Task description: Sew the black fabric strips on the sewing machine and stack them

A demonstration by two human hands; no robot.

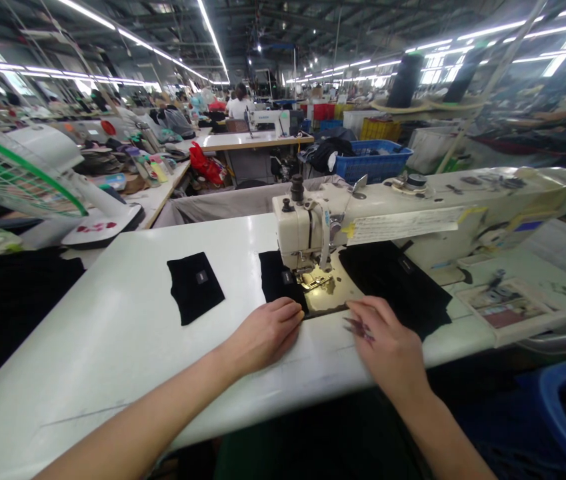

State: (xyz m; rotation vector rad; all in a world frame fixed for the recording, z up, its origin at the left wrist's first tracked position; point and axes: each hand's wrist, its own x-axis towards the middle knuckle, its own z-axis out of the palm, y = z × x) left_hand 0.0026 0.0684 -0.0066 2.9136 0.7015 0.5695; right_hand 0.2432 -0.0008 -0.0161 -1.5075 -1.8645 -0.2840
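My left hand (pixel 275 330) rests at the near end of a small black fabric piece (pixel 273 277) with a grey label. Its fingers are bent and pressed together on the cloth's edge. That piece lies left of the needle area of a cream sewing machine (pixel 307 223), partly under its head. My right hand (pixel 387 340) is closed around small thread snips (pixel 359 329), whose tips poke out from the palm. Its fingertips touch the front edge of the metal plate (pixel 335 290). A thin dark strip runs between both hands; whether it is cloth is unclear.
Another labelled black piece (pixel 195 287) lies on the white table (pixel 127 320) at left. A larger black stack (pixel 395 283) sits right of the needle, beside a parts tray (pixel 507 307). A fan (pixel 23 173) stands at left; a blue basket (pixel 553 407) is at lower right.
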